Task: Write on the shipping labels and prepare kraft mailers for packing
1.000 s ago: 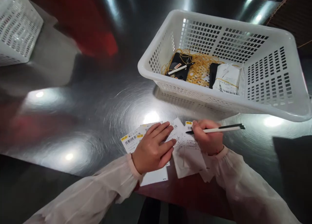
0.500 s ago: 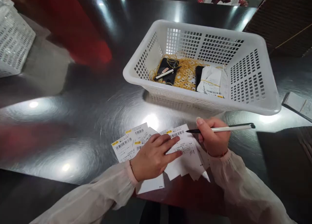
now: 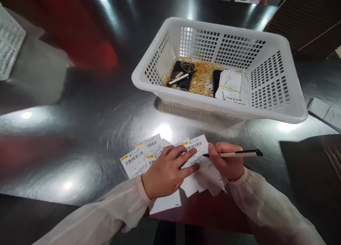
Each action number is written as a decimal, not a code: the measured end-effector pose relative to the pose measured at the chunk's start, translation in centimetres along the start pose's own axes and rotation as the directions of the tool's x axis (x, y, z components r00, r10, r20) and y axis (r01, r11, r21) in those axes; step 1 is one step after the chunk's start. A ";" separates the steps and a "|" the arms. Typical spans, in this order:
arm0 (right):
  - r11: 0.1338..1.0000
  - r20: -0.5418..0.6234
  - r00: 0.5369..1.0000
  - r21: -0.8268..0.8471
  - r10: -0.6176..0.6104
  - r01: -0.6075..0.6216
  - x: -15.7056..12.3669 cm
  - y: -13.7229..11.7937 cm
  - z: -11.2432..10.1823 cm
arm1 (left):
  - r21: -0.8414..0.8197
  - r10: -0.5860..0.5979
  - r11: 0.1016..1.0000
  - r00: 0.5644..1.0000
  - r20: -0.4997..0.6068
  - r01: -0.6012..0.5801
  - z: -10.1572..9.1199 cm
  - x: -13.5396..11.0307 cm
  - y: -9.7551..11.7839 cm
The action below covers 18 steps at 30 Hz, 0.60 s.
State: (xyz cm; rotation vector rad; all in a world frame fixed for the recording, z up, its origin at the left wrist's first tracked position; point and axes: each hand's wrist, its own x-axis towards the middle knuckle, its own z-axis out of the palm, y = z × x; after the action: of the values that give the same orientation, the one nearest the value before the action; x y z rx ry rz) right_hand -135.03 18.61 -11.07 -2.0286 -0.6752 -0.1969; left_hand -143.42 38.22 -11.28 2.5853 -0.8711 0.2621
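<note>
My left hand [image 3: 166,172] lies flat, fingers spread, on a fan of white barcoded paper slips [image 3: 145,152] at the near edge of the shiny metal table [image 3: 87,131]. My right hand [image 3: 226,163] is closed round a white pen with a black tip [image 3: 234,154], its point touching the top slip [image 3: 195,147] beside my left fingertips. Both arms wear pale translucent sleeves.
A white perforated plastic basket [image 3: 279,106] stands just beyond the slips, holding yellow rubber bands [image 3: 204,76], a black device with a pen on it [image 3: 179,78] and a banded bundle of slips [image 3: 231,88]. Another white basket [image 3: 7,42] sits far left. A dark mat [image 3: 314,174] lies right.
My right hand dropped the pen tip back onto the top slip after lifting slightly. The view shifted a little; the left hand stayed pressing the slips.
</note>
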 end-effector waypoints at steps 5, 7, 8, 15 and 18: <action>1.000 -0.023 1.000 -0.010 0.003 -0.004 0.0 0.1 0.1 | -0.005 0.003 1.000 1.000 -0.008 -0.003 -0.1 0.0 0.0; 1.000 -0.022 1.000 -0.002 0.007 -0.007 0.0 0.2 0.1 | -0.009 0.001 1.000 1.000 -0.004 -0.001 -0.1 0.0 0.0; 1.000 -0.007 1.000 0.007 0.000 0.000 0.0 0.2 0.1 | -0.011 0.001 1.000 1.000 0.001 -0.001 -0.1 0.0 0.0; 0.999 0.026 0.999 0.039 -0.020 0.019 0.2 0.4 0.0 | -0.022 0.007 1.000 1.000 0.024 -0.006 0.0 0.0 -0.1; 0.999 0.066 0.998 0.053 -0.011 0.007 0.1 0.5 -0.2 | -0.029 0.008 1.000 0.999 0.033 -0.008 0.1 -0.1 -0.1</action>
State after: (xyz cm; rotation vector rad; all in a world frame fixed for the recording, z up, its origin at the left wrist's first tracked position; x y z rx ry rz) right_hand -134.68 18.35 -11.28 -1.9894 -0.7235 -0.1166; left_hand -143.38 38.30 -11.41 2.5669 -0.8906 0.2078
